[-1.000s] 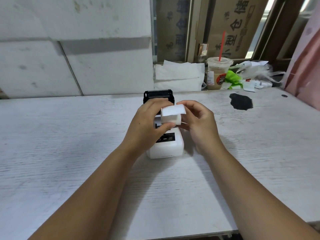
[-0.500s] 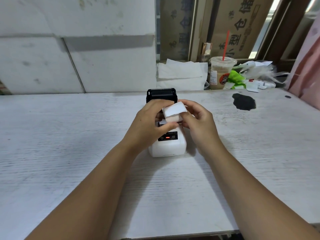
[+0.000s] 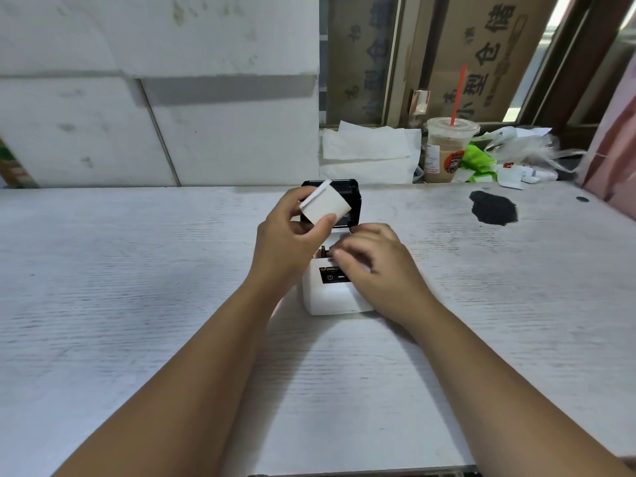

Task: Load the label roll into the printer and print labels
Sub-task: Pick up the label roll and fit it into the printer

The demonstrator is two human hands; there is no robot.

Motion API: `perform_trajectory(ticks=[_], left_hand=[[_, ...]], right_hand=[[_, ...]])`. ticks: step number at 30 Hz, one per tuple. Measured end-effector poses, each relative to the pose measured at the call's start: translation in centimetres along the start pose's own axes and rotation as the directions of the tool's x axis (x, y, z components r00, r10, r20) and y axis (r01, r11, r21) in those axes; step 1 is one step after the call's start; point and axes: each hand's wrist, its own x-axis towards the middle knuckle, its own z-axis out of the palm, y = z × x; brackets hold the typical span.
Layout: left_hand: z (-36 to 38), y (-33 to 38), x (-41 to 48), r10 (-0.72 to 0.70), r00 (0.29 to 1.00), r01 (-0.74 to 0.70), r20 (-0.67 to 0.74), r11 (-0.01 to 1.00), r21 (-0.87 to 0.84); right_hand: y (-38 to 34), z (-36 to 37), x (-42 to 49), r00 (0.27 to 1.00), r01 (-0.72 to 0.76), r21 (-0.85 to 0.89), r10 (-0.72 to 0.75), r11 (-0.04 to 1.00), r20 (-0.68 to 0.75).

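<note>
Left hand [image 3: 292, 242] pinches the small white paper label roll [image 3: 325, 206], light and crushable, by its sides; right hand [image 3: 375, 266], loosely curled and holding nothing, rests on the white box-shaped plastic printer [image 3: 335, 297].

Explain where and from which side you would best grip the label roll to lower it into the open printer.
Grip the label roll by its two flat ends, coming from above, as the left hand roughly does. That probably leaves the curved face free to drop into the printer, whose lid stands open behind, and the loose tail clear.
</note>
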Motion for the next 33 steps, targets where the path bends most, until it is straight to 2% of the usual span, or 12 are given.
perform_trajectory(ticks=[6, 10, 15, 20, 25, 30, 33], left_hand=[[0.4, -0.4, -0.3, 0.058, 0.994, -0.073, 0.096, 0.985, 0.153], [0.4, -1.0, -0.2, 0.026, 0.991, -0.043, 0.131, 0.991, 0.128], [0.4, -1.5, -0.3, 0.051, 0.984, -0.073, 0.169, 0.990, 0.122], [0.3, -1.7, -0.3, 0.092, 0.974, -0.129, 0.207, 0.976, 0.177], [0.3, -1.6, -0.4, 0.148, 0.964, -0.198, 0.222, 0.954, 0.225], [0.0, -1.4, -0.1, 0.181, 0.955, -0.253, 0.234, 0.912, 0.324], [-0.2, -1.6, 0.1, 0.172, 0.955, -0.248, 0.242, 0.909, 0.334]], right_hand=[[-0.3, -0.1, -0.2, 0.995, 0.077, -0.172, -0.064, 0.982, 0.080], [-0.5, -0.1, -0.3, 0.987, 0.110, -0.286, -0.071, 0.952, 0.143], [-0.2, -0.5, -0.4, 0.991, 0.087, -0.350, -0.047, 0.933, 0.122], [0.6, -0.7, -0.6, 0.999, -0.034, -0.253, 0.039, 0.967, 0.014], [0.6, -0.4, -0.4, 0.984, -0.161, -0.005, 0.160, 0.987, -0.082], [0.9, -0.3, -0.3, 0.972, -0.222, 0.213, 0.234, 0.951, -0.034], [1.2, -0.7, 0.0, 0.968, -0.250, 0.229, 0.250, 0.941, 0.030]])
